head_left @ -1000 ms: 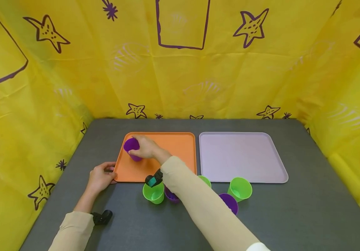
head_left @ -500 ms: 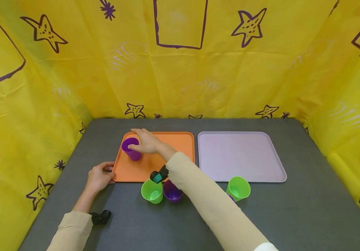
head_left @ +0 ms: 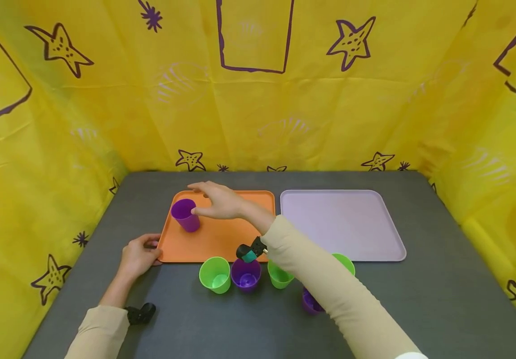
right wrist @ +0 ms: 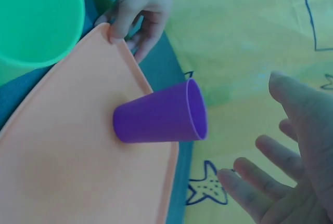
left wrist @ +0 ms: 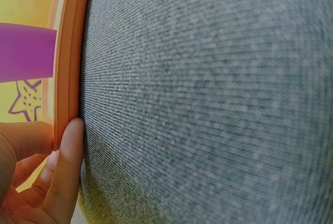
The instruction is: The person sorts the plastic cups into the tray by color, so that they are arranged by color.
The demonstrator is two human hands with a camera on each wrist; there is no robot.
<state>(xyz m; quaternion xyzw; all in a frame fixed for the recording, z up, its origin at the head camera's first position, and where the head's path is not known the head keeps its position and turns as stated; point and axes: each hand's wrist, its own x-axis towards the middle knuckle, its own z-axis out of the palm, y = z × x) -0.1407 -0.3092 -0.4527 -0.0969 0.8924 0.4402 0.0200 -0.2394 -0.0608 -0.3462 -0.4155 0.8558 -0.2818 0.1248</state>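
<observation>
Purple cup (head_left: 188,222) near tray edge (head_left: 166,233)

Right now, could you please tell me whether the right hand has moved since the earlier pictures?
Yes: against the orange tray, the right hand has moved rightward, off the purple cup.

The right hand (head_left: 223,200) hovers over the orange tray (head_left: 226,237), fingers spread, a purple cup (head_left: 188,220) standing just beside its thumb. The left fingers (head_left: 153,243) grip that tray's near corner. Right of all these fingers lies a lilac tray (head_left: 345,224); nearer the person stand three green cups (head_left: 215,275) and two more purples (head_left: 246,279), some partly behind the sleeve (head_left: 334,288).
</observation>
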